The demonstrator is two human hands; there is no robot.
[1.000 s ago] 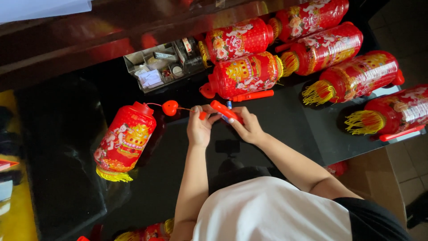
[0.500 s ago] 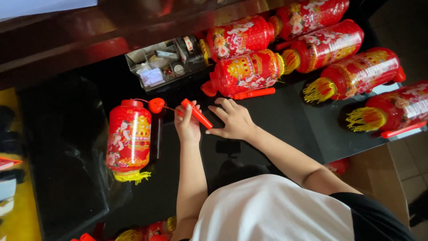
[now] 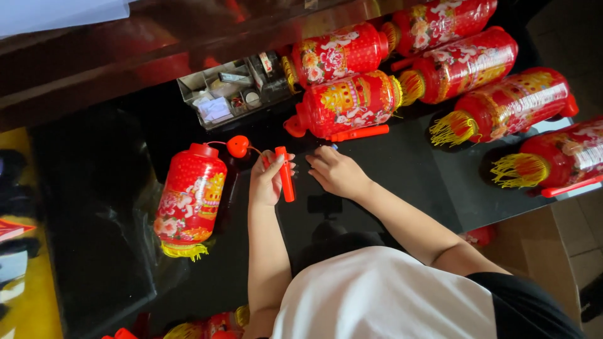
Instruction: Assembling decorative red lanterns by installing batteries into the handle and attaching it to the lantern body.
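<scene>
I see the left hand [image 3: 267,182] gripping a red stick [image 3: 286,174]; the right hand [image 3: 336,172] rests open, empty, on the black glossy table [image 3: 402,169]. One lantern [image 3: 190,201] left of the hands, six lying beyond them, one parts tray [image 3: 229,88].

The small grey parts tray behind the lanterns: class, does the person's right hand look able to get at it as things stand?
Probably yes. The right hand rests empty on the black table, and open tabletop leads to the tray; only the nearest lantern lies beside that path.
</scene>
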